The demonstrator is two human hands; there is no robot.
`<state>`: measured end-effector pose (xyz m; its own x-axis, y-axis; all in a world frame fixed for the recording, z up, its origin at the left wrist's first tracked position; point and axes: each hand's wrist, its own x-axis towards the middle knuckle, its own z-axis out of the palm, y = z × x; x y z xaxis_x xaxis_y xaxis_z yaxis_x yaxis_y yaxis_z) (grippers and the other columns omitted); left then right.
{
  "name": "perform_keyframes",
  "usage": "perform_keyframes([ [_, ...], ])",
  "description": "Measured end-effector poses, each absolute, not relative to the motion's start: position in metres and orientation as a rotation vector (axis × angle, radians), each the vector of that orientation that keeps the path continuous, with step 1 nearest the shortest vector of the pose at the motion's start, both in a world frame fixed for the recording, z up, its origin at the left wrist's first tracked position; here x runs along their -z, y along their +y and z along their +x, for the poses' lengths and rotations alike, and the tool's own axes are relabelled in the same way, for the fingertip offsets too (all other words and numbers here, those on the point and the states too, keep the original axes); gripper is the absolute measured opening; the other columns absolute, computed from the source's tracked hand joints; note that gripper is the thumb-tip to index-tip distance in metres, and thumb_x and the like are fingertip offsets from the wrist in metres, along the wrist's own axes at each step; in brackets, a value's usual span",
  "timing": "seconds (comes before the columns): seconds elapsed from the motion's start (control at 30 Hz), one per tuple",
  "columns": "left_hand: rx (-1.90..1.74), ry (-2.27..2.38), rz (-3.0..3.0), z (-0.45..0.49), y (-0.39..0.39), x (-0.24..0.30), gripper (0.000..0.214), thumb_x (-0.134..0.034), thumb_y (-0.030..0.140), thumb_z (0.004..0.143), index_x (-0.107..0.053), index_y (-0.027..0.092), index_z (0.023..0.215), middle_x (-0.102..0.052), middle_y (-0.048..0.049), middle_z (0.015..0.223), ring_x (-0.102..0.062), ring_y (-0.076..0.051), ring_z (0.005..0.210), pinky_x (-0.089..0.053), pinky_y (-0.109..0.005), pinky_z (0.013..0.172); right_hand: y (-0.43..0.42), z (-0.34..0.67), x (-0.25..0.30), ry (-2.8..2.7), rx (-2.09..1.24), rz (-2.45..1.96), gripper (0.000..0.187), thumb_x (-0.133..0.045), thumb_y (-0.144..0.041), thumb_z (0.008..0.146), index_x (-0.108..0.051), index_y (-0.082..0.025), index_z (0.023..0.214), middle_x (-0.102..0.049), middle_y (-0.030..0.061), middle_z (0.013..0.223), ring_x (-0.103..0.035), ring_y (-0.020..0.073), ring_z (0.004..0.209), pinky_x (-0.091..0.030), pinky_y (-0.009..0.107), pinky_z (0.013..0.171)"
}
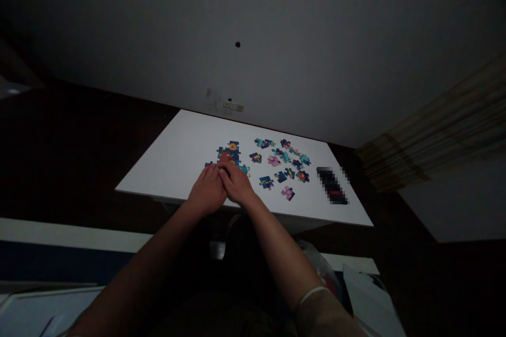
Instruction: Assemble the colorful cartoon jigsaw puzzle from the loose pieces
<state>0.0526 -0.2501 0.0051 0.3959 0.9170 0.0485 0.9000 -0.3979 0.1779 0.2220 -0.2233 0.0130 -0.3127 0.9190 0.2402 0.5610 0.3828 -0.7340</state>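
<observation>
Both my hands rest close together at the near side of a white tabletop (160, 163). My left hand (207, 189) and my right hand (236, 183) have their fingertips at the lower edge of a joined section of jigsaw pieces (228, 154). Their fingers hide that edge, so I cannot tell if either hand grips a piece. To the right lie several loose, colourful jigsaw pieces (280, 160), with a pink one (288, 193) nearest the table's front edge.
A dark rectangular object (332, 185), pixelated, lies near the table's right edge. The table stands against a grey wall with a small wall plate (233, 106). A tan curtain (430, 145) hangs at right. A plastic bag (318, 266) and white sheets (367, 300) lie below the table.
</observation>
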Motion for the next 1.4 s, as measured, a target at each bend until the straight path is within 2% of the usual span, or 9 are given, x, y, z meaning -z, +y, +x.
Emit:
perform_keyframes([
  [0.13,-0.143,1.651,2.489,0.057,-0.233,-0.008,0.076,-0.046,0.030,0.119,-0.047,0.006,0.191,-0.045,-0.0260,0.199,-0.039,-0.041,0.189,-0.034,-0.062,0.154,-0.222,0.220,-0.011,-2.023,-0.694,-1.229,0.032,-0.062,-0.029,0.125,-0.079,-0.026,0.152,-0.080,0.0133,0.165,-0.072,0.0290,0.157,-0.052,0.053,0.140],
  [0.27,-0.101,1.660,2.469,0.049,-0.225,-0.009,0.078,-0.044,0.032,0.119,-0.044,0.007,0.193,-0.037,-0.0221,0.203,-0.032,-0.038,0.192,-0.031,-0.060,0.155,-0.220,0.219,-0.010,-2.055,-0.691,-1.226,0.032,-0.067,-0.031,0.124,-0.080,-0.026,0.153,-0.074,0.0157,0.175,-0.066,0.0300,0.167,-0.048,0.055,0.144],
  [0.47,-0.176,1.737,2.455,0.017,-0.235,-0.001,0.083,-0.043,0.050,0.123,-0.043,0.008,0.194,-0.036,-0.0230,0.203,-0.034,-0.040,0.192,-0.032,-0.062,0.155,-0.219,0.220,-0.013,-2.095,-0.699,-1.212,0.031,-0.072,-0.027,0.121,-0.079,-0.024,0.151,-0.083,0.0151,0.158,-0.075,0.0320,0.151,-0.055,0.055,0.136],
  [0.6,-0.214,1.709,2.508,-0.005,-0.252,0.011,0.086,-0.046,0.059,0.123,-0.040,0.011,0.195,-0.038,-0.0227,0.203,-0.034,-0.041,0.191,-0.031,-0.065,0.155,-0.220,0.221,-0.015,-2.054,-0.736,-1.233,0.028,-0.072,-0.028,0.121,-0.078,-0.024,0.149,-0.083,0.0134,0.157,-0.075,0.0313,0.150,-0.056,0.052,0.133],
  [0.9,-0.359,1.506,2.630,0.044,-0.280,0.024,0.083,-0.052,0.046,0.119,-0.048,-0.002,0.187,-0.049,-0.0360,0.193,-0.045,-0.049,0.185,-0.039,-0.073,0.150,-0.223,0.224,-0.024,-1.992,-0.779,-1.272,0.025,-0.061,-0.030,0.127,-0.079,-0.026,0.144,-0.083,0.0108,0.154,-0.076,0.0284,0.147,-0.056,0.049,0.132],
  [1.03,-0.441,1.415,2.642,0.067,-0.265,0.014,0.084,-0.060,0.036,0.112,-0.048,0.006,0.189,-0.057,-0.0304,0.189,-0.049,-0.047,0.182,-0.042,-0.071,0.149,-0.222,0.225,-0.025,-2.008,-0.778,-1.296,0.027,-0.059,-0.030,0.127,-0.079,-0.028,0.146,-0.084,0.0095,0.156,-0.075,0.0275,0.148,-0.056,0.049,0.133],
  [1.2,-0.329,1.343,2.682,0.061,-0.248,0.000,0.073,-0.053,0.027,0.113,-0.058,0.005,0.182,-0.059,-0.0289,0.189,-0.054,-0.043,0.180,-0.041,-0.065,0.151,-0.221,0.224,-0.022,-2.033,-0.750,-1.280,0.026,-0.064,-0.034,0.127,-0.080,-0.027,0.146,-0.084,0.0114,0.155,-0.076,0.0293,0.148,-0.057,0.050,0.133],
  [1.3,-0.298,1.341,2.692,0.053,-0.247,-0.003,0.069,-0.052,0.025,0.115,-0.061,0.011,0.182,-0.063,-0.0247,0.186,-0.059,-0.041,0.176,-0.043,-0.064,0.150,-0.222,0.221,-0.020,-2.076,-0.707,-1.247,0.028,-0.067,-0.035,0.125,-0.080,-0.025,0.149,-0.080,0.0147,0.164,-0.068,0.0322,0.163,-0.049,0.056,0.143],
  [1.4,-0.329,1.419,2.683,0.050,-0.251,-0.001,0.070,-0.054,0.025,0.117,-0.056,0.011,0.186,-0.061,-0.0244,0.189,-0.054,-0.040,0.180,-0.043,-0.062,0.150,-0.226,0.218,-0.019,-2.074,-0.616,-1.337,0.033,-0.070,-0.037,0.124,-0.080,-0.026,0.153,-0.071,0.0147,0.179,-0.047,0.0366,0.183,-0.028,0.070,0.154],
])
